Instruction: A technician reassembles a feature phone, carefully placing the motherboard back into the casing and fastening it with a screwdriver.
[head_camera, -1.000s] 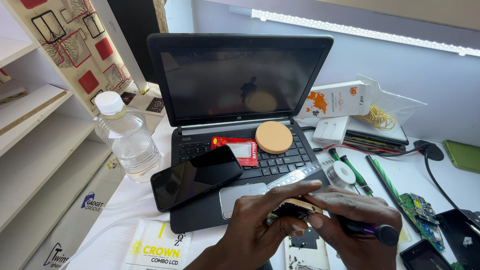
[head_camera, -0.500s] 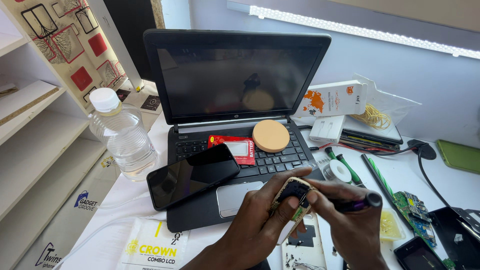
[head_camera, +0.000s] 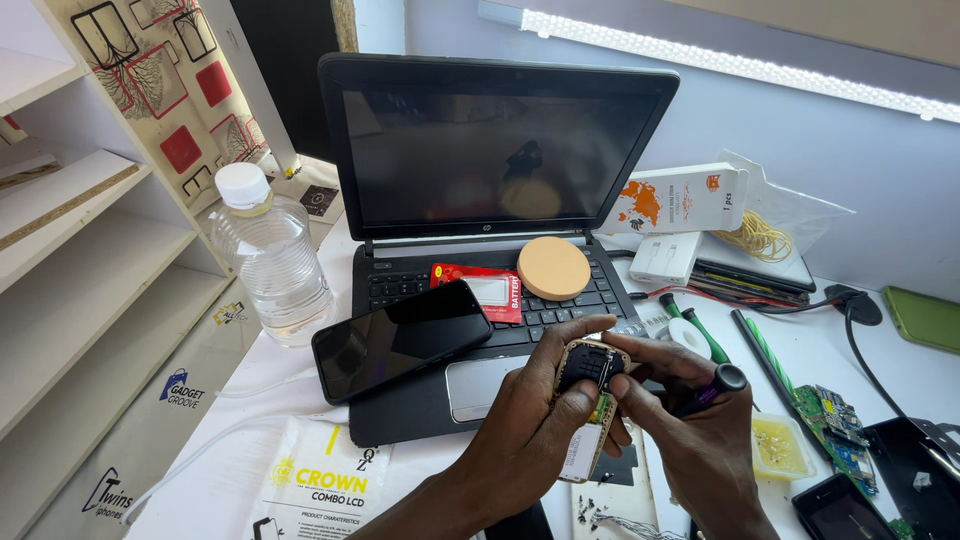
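Observation:
My left hand (head_camera: 535, 430) holds a small opened phone body (head_camera: 588, 400) upright in front of me, its circuit board and yellow-green parts showing. My right hand (head_camera: 690, 425) grips a dark-handled screwdriver (head_camera: 712, 388), and its fingertips touch the top of the phone body. Both hands hover over the front right corner of a black laptop (head_camera: 480, 200). A black smartphone (head_camera: 400, 338) lies slanted across the laptop's keyboard and palm rest. Further back on the keys sit a red battery packet (head_camera: 495, 290) and a round tan disc (head_camera: 553, 267).
A clear plastic water bottle (head_camera: 270, 260) stands left of the laptop beside white shelves (head_camera: 80, 250). To the right lie green-handled tools (head_camera: 765, 350), a green circuit board (head_camera: 835, 420), a small yellow tray (head_camera: 775, 445), white boxes (head_camera: 680, 200) and cables. A printed packet (head_camera: 320, 485) lies at the front.
Both hands have lifted the opened phone body higher and turned it upright. The view has shifted slightly, so the laptop sits more to the centre.

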